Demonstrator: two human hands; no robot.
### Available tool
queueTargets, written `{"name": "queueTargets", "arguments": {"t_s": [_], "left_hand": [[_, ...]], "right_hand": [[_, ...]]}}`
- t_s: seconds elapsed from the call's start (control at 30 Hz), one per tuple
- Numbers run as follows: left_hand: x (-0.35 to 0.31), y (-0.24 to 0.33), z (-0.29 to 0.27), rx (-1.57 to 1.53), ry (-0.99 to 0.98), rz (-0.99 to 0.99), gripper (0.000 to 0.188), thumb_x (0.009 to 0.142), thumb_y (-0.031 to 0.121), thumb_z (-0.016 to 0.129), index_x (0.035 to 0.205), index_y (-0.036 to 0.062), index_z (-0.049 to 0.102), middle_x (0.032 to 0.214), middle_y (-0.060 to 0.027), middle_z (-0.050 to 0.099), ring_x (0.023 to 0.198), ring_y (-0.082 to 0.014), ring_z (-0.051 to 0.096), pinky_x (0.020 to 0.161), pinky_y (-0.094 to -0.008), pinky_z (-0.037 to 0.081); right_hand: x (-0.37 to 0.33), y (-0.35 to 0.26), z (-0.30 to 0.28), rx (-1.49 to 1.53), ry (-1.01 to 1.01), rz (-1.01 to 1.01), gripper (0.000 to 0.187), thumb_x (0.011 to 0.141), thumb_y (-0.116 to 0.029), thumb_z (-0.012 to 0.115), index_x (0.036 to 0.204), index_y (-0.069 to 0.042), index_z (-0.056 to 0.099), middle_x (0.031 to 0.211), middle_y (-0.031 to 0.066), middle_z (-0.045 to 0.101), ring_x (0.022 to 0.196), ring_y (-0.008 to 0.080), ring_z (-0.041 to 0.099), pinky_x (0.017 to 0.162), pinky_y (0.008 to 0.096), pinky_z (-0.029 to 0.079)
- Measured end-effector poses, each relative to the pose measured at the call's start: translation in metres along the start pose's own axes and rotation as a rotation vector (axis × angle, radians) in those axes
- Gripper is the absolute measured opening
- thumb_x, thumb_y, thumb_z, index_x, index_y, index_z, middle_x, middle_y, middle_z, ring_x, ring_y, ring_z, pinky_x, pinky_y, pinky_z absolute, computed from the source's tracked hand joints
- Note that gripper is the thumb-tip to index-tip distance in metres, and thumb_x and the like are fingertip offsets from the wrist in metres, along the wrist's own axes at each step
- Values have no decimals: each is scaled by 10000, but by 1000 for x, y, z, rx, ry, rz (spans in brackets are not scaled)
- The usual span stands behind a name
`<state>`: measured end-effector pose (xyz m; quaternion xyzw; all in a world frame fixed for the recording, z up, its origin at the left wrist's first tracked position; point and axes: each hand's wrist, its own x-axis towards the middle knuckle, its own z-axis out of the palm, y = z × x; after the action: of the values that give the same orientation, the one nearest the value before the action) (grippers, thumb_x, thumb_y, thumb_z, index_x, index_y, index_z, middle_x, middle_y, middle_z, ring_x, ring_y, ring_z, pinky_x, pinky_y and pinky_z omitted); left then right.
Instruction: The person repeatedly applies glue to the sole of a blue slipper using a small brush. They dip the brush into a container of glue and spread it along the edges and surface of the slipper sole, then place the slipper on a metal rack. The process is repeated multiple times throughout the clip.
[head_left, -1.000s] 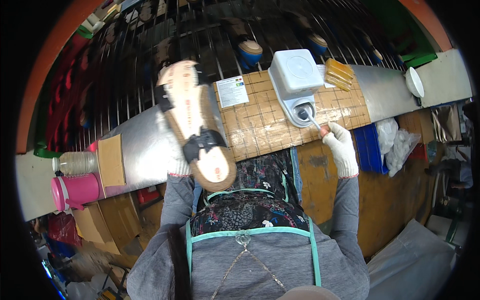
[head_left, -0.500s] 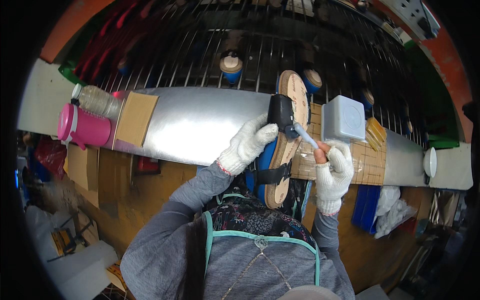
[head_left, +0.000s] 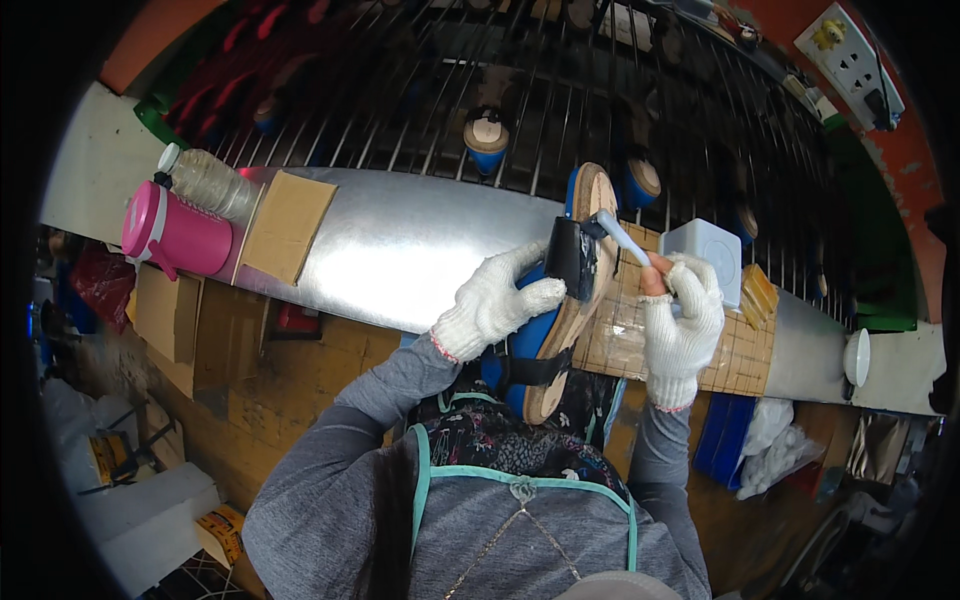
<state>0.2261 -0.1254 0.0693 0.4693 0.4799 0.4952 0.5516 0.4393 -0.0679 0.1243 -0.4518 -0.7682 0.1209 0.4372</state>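
Observation:
A sandal [head_left: 598, 195] on a blue shoe last [head_left: 530, 335] stands slanted in front of me, its pale sole side turned up toward the right. Black straps wrap over it; the wide upper strap [head_left: 572, 258] shows whitish smears along its right edge. My left hand [head_left: 500, 305], in a white knitted glove, is closed around the left side of the last, thumb near the wide strap. Between bare thumb and fingertip, my gloved right hand [head_left: 685, 325] pinches a light grey brush [head_left: 625, 238]. Its dark head touches the far end of that strap.
Right of the sandal, a whitish square tub [head_left: 705, 258] and yellow strips [head_left: 758, 297] sit on a grid-marked board [head_left: 615, 335]. Cardboard [head_left: 288, 226], a pink jug [head_left: 180, 232] and a clear bottle [head_left: 213, 187] are at left. Beyond the metal table, a rod rack [head_left: 430, 120] carries more lasted shoes.
The brush has moved from the near part of the wide strap's edge to its far end. The sandal has turned slightly, showing more of the strap edge. My view has shifted a little.

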Motion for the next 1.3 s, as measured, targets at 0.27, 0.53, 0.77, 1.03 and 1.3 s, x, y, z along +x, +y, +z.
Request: {"name": "queueTargets", "arguments": {"t_s": [0.27,0.53,0.77,1.03,1.3], "left_hand": [[3,9,-5,-55,-32,-13,975,826,712,662,1342,-100,505,1219,-147,641,1142,-209,612,1010,-338,490],[19,6,-7,-230,-98,-14,744,943,572,609,1290,-84,556,1132,-156,683,995,-180,674,898,-304,557],[32,13,1,-350,-97,8,700,918,608,607,1282,12,561,1134,-131,677,929,-186,712,774,-314,629],[32,12,7,-526,-42,-201,647,975,571,545,1384,73,492,1189,-113,647,977,-185,701,784,-305,631],[20,22,13,-312,48,-62,686,964,592,556,1300,-5,560,1094,-121,682,952,-167,677,842,-302,576]], "right_hand": [[14,4,-9,69,-127,-3,170,822,-200,798,941,-82,774,913,42,660,802,190,569,751,327,404],[10,7,-23,43,-168,-115,172,797,-194,800,922,-81,768,906,50,659,813,226,576,760,338,410],[0,17,-19,349,-89,62,171,846,-152,778,936,-9,748,932,67,645,802,159,581,680,282,435],[-28,6,-15,298,-139,135,188,859,-147,774,951,13,738,887,64,608,802,150,556,705,277,433],[-13,-5,-14,-130,71,-97,171,807,-144,811,950,-61,767,934,63,672,828,215,591,778,335,414]]}}
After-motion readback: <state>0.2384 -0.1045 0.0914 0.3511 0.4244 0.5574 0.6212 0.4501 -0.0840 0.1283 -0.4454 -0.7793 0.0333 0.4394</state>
